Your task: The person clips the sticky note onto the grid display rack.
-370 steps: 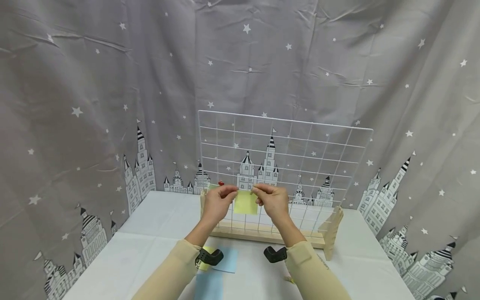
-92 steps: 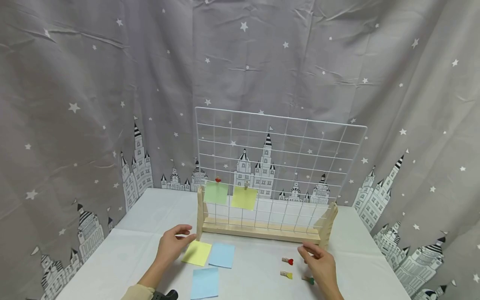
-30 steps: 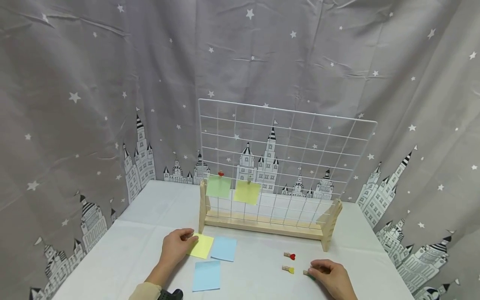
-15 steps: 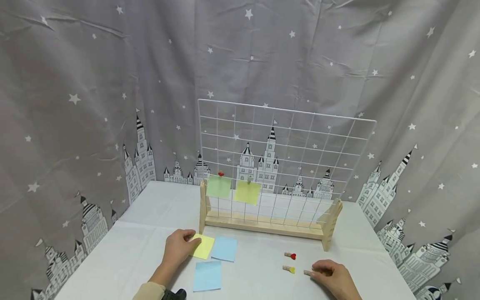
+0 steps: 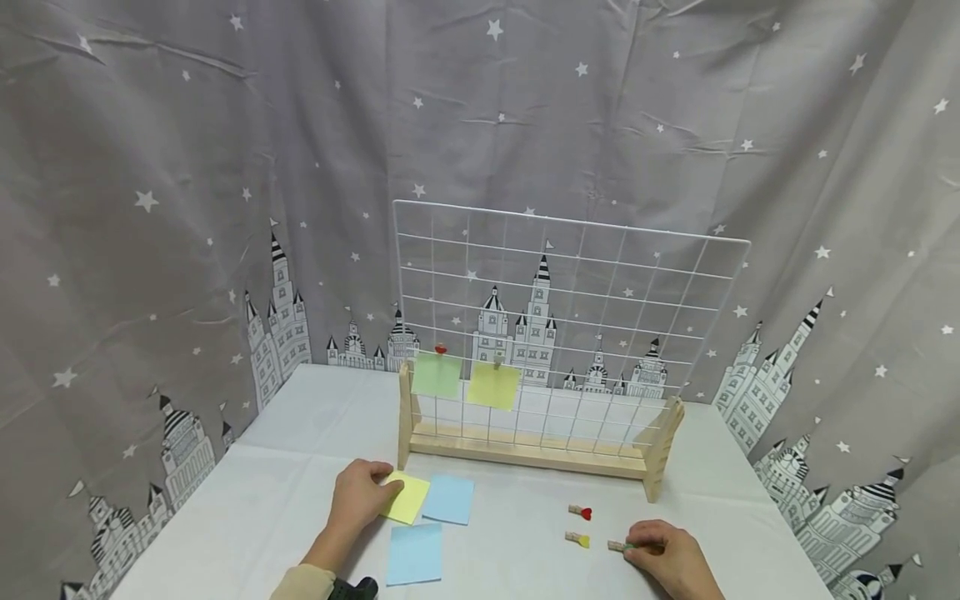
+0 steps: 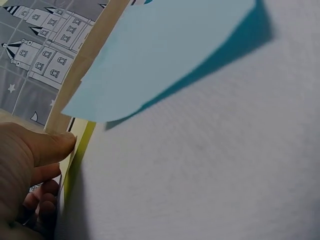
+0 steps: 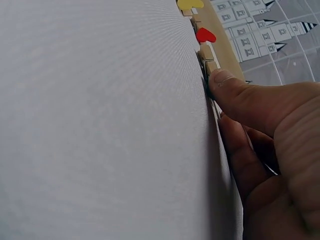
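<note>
My left hand (image 5: 362,493) pinches a yellow sticky note (image 5: 408,498) by its left edge, thumb on its face. In the left wrist view that note (image 6: 80,150) shows as a thin strip beside the thumb. My right hand (image 5: 670,557) pinches a small wooden clothespin (image 5: 616,546) between thumb and fingers; its green end is mostly covered. Left of it on the table lie a clothespin with a red heart (image 5: 581,512) and one with a yellow heart (image 5: 577,539). Two blue sticky notes (image 5: 448,499) lie just right of and below the yellow one.
Behind the hands stands a white wire grid (image 5: 570,292) on a wooden base (image 5: 525,450). Clipped low on its left side are a green note (image 5: 437,374) and a yellow note (image 5: 493,386). A grey curtain (image 5: 480,100) hangs behind the white table (image 5: 300,450).
Both hands have come down from the grid, where a yellow note now hangs. Since then my left hand has taken another yellow note and my right hand the green-ended clothespin.
</note>
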{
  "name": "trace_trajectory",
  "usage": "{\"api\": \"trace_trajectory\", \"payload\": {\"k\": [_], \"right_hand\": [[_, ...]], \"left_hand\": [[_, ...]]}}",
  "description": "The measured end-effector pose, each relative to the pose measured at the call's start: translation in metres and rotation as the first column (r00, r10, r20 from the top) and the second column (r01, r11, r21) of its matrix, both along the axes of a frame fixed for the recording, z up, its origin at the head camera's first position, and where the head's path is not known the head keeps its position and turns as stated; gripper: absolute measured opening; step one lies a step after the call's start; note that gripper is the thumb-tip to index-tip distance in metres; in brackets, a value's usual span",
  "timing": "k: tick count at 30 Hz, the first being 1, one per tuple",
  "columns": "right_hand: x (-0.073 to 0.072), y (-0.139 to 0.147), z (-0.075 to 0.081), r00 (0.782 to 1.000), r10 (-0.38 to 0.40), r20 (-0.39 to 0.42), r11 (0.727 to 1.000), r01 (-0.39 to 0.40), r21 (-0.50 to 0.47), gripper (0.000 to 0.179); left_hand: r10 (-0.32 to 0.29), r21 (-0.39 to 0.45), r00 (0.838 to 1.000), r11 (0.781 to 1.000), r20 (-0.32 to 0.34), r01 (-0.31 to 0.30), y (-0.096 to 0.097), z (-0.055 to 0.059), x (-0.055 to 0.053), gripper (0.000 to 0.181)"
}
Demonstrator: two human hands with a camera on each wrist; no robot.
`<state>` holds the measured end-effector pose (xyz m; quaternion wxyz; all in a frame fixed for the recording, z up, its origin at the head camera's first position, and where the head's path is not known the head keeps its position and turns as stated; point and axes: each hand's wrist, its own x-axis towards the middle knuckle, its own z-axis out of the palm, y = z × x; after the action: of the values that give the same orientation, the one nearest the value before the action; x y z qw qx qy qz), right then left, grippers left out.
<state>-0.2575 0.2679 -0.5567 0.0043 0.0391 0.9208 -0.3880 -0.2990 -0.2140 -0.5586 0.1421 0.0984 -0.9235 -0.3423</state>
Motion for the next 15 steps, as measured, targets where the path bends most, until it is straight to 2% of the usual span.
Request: {"api": "trace_trajectory", "payload": {"k": [6,15], "right_hand": [[0.0003,-0.0004,0.0004,1.0,-0.007,0.001,1.0,0.007,0.02,0.016],[0.0015,-0.0009,-0.0015,1.0,-0.028,-0.002,0.999,0.028,-0.027,0.016]], "left_hand": [[-0.007,-0.001,1.0,1.0,0.023,0.007,-0.0008,0.0028,-0.0009,0.039],[-0.014,0.007,1.0,1.0,0.002,0.014,-0.0039,-0.0007,-0.0008,0.026]]}}
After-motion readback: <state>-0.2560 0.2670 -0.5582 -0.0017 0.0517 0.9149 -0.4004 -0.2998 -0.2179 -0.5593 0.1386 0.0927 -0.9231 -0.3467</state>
